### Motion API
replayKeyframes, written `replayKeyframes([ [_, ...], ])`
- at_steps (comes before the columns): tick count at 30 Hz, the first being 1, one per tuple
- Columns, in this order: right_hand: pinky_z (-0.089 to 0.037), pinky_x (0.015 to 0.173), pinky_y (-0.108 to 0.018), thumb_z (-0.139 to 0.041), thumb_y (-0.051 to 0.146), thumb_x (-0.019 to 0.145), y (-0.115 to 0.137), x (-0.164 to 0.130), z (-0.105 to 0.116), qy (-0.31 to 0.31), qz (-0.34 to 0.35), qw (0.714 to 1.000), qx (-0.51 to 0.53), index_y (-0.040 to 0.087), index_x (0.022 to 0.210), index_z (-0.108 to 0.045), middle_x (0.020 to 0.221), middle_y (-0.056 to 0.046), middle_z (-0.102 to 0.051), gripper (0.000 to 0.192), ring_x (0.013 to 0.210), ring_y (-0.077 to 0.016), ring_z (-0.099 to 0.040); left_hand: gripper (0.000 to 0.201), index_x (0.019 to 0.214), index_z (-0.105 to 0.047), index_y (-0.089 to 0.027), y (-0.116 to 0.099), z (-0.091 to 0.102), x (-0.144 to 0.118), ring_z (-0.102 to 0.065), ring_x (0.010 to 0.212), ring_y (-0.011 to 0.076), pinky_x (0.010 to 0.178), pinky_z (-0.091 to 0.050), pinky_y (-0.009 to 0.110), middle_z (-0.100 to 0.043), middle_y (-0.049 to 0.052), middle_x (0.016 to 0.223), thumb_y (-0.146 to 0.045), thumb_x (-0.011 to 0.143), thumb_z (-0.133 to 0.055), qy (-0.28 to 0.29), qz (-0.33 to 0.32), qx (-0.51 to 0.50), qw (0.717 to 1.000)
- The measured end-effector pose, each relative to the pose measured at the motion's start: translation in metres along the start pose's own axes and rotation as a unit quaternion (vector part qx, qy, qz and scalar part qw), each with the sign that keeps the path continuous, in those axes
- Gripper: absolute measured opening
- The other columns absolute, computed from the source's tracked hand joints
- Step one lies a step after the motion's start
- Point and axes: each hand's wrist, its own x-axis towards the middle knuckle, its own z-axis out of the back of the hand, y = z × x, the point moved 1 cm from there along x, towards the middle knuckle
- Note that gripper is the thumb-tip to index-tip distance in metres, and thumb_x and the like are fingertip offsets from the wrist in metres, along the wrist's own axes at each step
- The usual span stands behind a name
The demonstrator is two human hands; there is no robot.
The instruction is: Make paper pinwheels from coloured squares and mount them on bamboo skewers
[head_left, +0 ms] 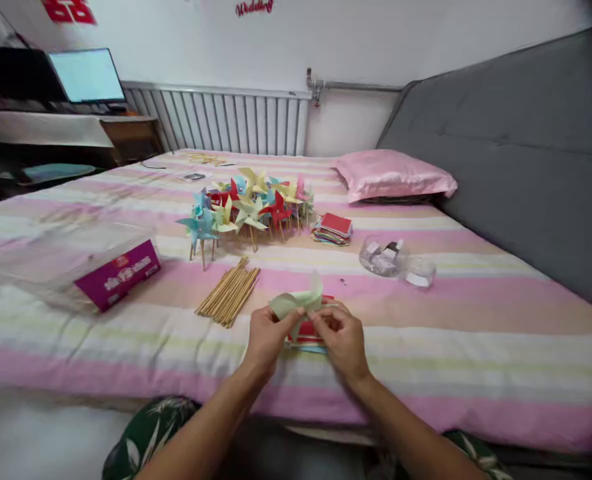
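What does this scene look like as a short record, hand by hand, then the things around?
Left hand: holds pale green paper
Right hand: pinches the same paper
Beneath hands: paper pile, red and blue showing
Left, beyond hands: thin sticks, side by side
Farther back: upright pinwheels, several colours
Right of pinwheels: second stack, red on top
Far left: clear box, purple label
Surface: striped bedspread

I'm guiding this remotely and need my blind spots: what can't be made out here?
All in the head view:
Middle of the green paper: partly covered by the left hand and right hand.
Paper stack: partly hidden by hands and green paper.
Sticks of rear pinwheels: blocked by front pinwheels.
Purple label: print blurred.
Legs: cut off by the bottom edge.
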Motion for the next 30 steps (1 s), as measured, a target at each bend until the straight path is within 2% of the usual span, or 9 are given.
replayKeyframes([
  [4, -0.048, 0.070, -0.027, -0.065, 0.034, 0.075, 0.002, 0.001, 0.001, 0.000, 0.012, 1.000, -0.007, 0.017, 0.066, -0.067, 0.091, -0.010, -0.063, 0.020, 0.093, -0.0214, -0.061, 0.017, 0.060, -0.068, -0.014, 0.000, 0.003, 0.001, -0.048, 0.054, 0.0096, 0.053, -0.039, 0.021, -0.061, -0.002, 0.057, -0.028, 0.058, -0.079, -0.003, 0.010, 0.000, 1.000],
  [11, -0.048, 0.065, -0.027, -0.065, 0.035, 0.075, 0.002, 0.002, 0.002, 0.011, 0.003, 1.000, -0.015, 0.017, 0.063, -0.067, 0.095, -0.011, -0.062, 0.021, 0.090, -0.0216, -0.061, 0.019, 0.060, -0.069, -0.014, 0.002, 0.003, 0.001, -0.048, 0.049, 0.0092, 0.047, -0.037, 0.021, -0.062, -0.001, 0.055, -0.030, 0.058, -0.079, -0.008, 0.028, 0.002, 1.000],
  [18, -0.048, 0.063, -0.026, -0.066, 0.037, 0.074, 0.001, 0.000, 0.000, 0.018, 0.003, 1.000, -0.007, 0.017, 0.063, -0.065, 0.099, -0.011, -0.062, 0.022, 0.091, -0.0218, -0.061, 0.018, 0.066, -0.070, -0.014, 0.003, 0.002, 0.000, -0.055, 0.054, 0.0110, 0.052, -0.041, 0.021, -0.066, 0.000, 0.061, -0.027, 0.058, -0.079, -0.039, 0.041, -0.018, 0.998],
  [21, -0.048, 0.056, -0.025, -0.070, 0.037, 0.070, 0.001, -0.003, -0.001, 0.007, -0.021, 0.999, 0.049, 0.019, 0.078, -0.060, 0.102, -0.009, -0.062, 0.022, 0.072, -0.0157, -0.061, 0.020, 0.068, -0.069, -0.013, 0.001, -0.001, -0.001, -0.058, 0.056, 0.0122, 0.056, -0.044, 0.023, -0.067, 0.001, 0.064, -0.026, 0.056, -0.080, -0.051, 0.077, -0.077, 0.993],
  [23, -0.049, 0.055, -0.025, -0.074, 0.034, 0.066, 0.002, -0.004, -0.002, -0.004, -0.043, 0.994, 0.096, 0.021, 0.096, -0.052, 0.103, -0.007, -0.062, 0.039, 0.062, -0.0118, -0.059, 0.023, 0.072, -0.069, -0.013, -0.001, -0.002, -0.002, -0.060, 0.058, 0.0133, 0.061, -0.047, 0.025, -0.068, 0.002, 0.065, -0.026, 0.056, -0.080, -0.045, 0.088, -0.114, 0.989],
  [26, -0.052, 0.062, -0.028, -0.077, 0.031, 0.064, 0.003, -0.006, -0.006, 0.002, -0.071, 0.985, 0.160, 0.023, 0.112, -0.042, 0.100, -0.005, -0.063, 0.060, 0.066, -0.0132, -0.061, 0.026, 0.076, -0.069, -0.012, -0.002, -0.003, -0.003, -0.061, 0.060, 0.0138, 0.064, -0.048, 0.026, -0.068, 0.003, 0.066, -0.025, 0.056, -0.080, -0.038, 0.088, -0.138, 0.986],
  [30, -0.054, 0.069, -0.033, -0.075, 0.030, 0.067, 0.004, -0.006, -0.011, 0.018, -0.118, 0.958, 0.260, 0.022, 0.110, -0.044, 0.092, -0.004, -0.065, 0.054, 0.076, -0.0178, -0.064, 0.024, 0.073, -0.069, -0.012, 0.003, -0.004, -0.005, -0.057, 0.052, 0.0109, 0.055, -0.045, 0.023, -0.067, 0.002, 0.062, -0.026, 0.057, -0.080, -0.041, 0.103, -0.120, 0.987],
])
